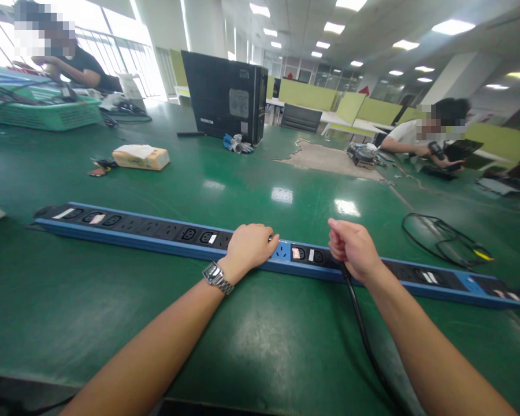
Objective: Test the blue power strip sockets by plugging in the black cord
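Observation:
A long blue and black power strip [156, 231] with many sockets lies across the green table [112, 312]. My left hand [250, 247], with a metal watch on the wrist, rests fingers-down on the strip near its middle. My right hand [353, 248] is closed around the end of a thick black cable [364, 335] right at the strip; the plug itself is hidden in my fist. The cable runs back toward me under my right forearm.
A black computer tower [225, 95] stands at the back. A tissue pack [141, 156] and a green basket [39, 112] sit far left. A loose black cable [446, 240] lies right. Two other people work at far left and far right.

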`<action>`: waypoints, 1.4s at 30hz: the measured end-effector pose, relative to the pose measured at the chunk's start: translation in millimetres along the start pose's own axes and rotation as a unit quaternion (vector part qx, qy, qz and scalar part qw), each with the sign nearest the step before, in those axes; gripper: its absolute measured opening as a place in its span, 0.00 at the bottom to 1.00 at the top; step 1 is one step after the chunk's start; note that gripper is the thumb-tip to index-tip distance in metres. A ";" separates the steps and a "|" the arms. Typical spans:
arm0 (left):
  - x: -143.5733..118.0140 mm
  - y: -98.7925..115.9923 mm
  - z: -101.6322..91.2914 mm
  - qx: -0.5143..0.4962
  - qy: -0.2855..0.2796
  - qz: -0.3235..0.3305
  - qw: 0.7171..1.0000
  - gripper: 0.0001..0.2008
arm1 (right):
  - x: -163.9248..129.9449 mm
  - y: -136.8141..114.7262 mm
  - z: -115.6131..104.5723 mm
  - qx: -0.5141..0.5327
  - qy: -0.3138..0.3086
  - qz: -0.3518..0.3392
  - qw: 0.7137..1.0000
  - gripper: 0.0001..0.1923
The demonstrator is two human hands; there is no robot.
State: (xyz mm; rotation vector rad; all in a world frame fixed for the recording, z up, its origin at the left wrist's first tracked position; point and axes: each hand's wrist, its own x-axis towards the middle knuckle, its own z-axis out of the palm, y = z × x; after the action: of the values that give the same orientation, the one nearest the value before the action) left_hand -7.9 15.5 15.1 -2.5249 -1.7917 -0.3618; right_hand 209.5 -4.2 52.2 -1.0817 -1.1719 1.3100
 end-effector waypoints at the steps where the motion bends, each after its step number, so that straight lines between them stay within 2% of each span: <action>1: -0.2 0.2 -0.5 0.001 -0.002 0.000 1.000 0.23 | 1.0 -0.7 0.1 -0.008 -0.002 0.005 1.000 0.24; 5: -1.2 1.1 -1.8 0.000 -0.006 -0.007 1.000 0.22 | 4.1 -0.9 -0.4 -0.004 -0.007 0.017 1.000 0.24; 13: -1.5 -1.0 0.1 -0.005 0.005 0.004 1.000 0.22 | -7.5 5.6 1.1 -0.004 0.014 -0.035 0.999 0.25; 19: -2.0 -1.5 0.4 -0.007 0.008 0.005 1.000 0.22 | -8.8 5.9 1.9 -0.008 0.029 -0.045 0.999 0.22; 21: -1.9 -1.6 0.3 -0.006 0.009 0.004 1.000 0.22 | -16.7 7.1 1.1 0.020 0.058 -0.072 0.996 0.20; 24: -1.1 -1.7 0.6 -0.008 0.009 0.006 1.000 0.22 | -37.6 15.2 -3.2 0.017 0.134 -0.116 0.984 0.19; 27: -0.4 -1.6 1.1 -0.006 0.007 0.008 1.000 0.22 | -57.6 30.1 -11.8 -0.045 0.210 -0.136 0.967 0.19; 29: -0.2 -1.3 1.3 -0.001 0.006 0.006 1.000 0.22 | -64.8 40.5 -19.3 -0.129 0.232 -0.123 0.956 0.21; 32: -0.4 -0.8 1.0 0.005 0.005 0.005 1.000 0.22 | -67.0 51.7 -30.9 -0.270 0.207 -0.073 0.938 0.27; 35: -0.7 -0.3 0.3 0.008 0.008 0.010 1.000 0.22 | -66.2 57.5 -39.6 -0.328 0.155 -0.021 0.931 0.27; 38: -0.5 0.0 -0.1 0.009 0.007 0.012 1.000 0.22 | -66.0 62.1 -43.4 -0.290 0.120 0.005 0.949 0.25; 42: 0.4 0.0 -0.1 0.005 0.001 0.012 1.000 0.22 | -65.3 67.5 -40.3 -0.205 0.129 0.011 0.970 0.22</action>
State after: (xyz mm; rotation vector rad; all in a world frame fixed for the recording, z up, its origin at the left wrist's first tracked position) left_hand -7.8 15.8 15.3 -2.5354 -1.7561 -0.3537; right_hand 245.8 -66.4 -20.4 -1.5170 -1.2623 0.9253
